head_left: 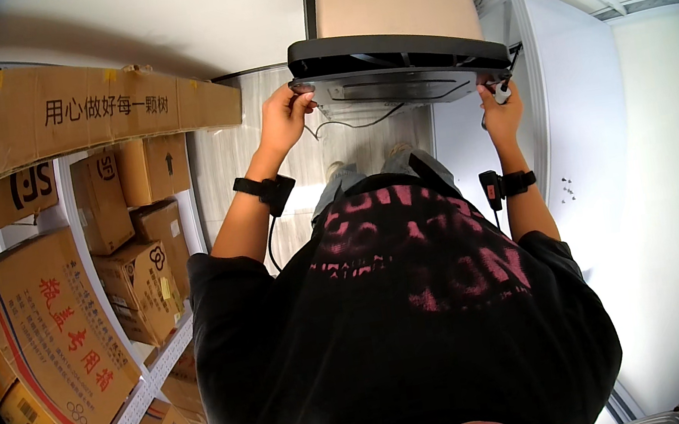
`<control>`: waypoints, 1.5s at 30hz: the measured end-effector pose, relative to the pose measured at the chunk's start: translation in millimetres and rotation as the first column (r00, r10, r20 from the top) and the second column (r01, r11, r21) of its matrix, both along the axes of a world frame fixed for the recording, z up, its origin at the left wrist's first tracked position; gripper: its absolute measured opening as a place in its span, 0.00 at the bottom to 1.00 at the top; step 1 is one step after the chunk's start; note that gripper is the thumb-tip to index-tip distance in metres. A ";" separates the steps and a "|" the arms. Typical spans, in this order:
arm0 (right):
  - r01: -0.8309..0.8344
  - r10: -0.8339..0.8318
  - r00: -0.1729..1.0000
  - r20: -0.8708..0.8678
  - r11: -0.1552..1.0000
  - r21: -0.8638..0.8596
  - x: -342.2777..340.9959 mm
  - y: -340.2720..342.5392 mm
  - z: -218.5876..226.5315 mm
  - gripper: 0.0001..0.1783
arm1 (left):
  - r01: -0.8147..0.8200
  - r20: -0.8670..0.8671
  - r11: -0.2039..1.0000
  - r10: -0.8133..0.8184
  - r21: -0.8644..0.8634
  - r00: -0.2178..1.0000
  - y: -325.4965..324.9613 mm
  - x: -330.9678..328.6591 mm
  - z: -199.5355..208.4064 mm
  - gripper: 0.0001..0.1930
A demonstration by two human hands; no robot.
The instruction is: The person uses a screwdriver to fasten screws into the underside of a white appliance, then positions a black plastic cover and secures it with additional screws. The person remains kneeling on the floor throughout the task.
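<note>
In front of me against the wall stands a bulky object with a beige rounded body, a black rim and a grey flat panel facing me. My left hand is closed at the panel's left corner, thumb and fingers pinching its edge. At the right corner my right hand is closed around a small shiny metal tool with a rounded end. Its exact kind is too small to tell. A thin dark cord hangs below the panel.
Shelving on the left holds several cardboard boxes; a long carton lies across its far end. To the right is a white surface with several small screws. A wood-look floor shows near my feet.
</note>
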State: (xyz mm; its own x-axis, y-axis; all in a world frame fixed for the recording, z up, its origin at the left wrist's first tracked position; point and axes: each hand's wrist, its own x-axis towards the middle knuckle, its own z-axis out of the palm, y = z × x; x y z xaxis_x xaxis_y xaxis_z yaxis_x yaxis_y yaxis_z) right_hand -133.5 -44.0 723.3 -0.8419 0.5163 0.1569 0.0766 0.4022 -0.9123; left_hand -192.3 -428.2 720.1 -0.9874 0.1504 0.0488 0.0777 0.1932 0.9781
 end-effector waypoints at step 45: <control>0.032 -0.029 0.999 0.013 0.854 -0.519 -13.5 -18.8 7.7 0.26 | -0.230 -0.129 0.931 0.200 -0.284 0.971 36.8 -7.5 30.1 0.30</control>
State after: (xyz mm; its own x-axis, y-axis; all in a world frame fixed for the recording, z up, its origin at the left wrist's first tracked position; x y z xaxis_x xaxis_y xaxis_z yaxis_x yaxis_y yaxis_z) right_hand -147.1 -62.8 731.0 -0.8245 0.5470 -0.1449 0.0861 -0.1317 -0.9875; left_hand -199.8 -391.4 750.1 -0.9904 -0.0429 0.1313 0.0932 0.4939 0.8645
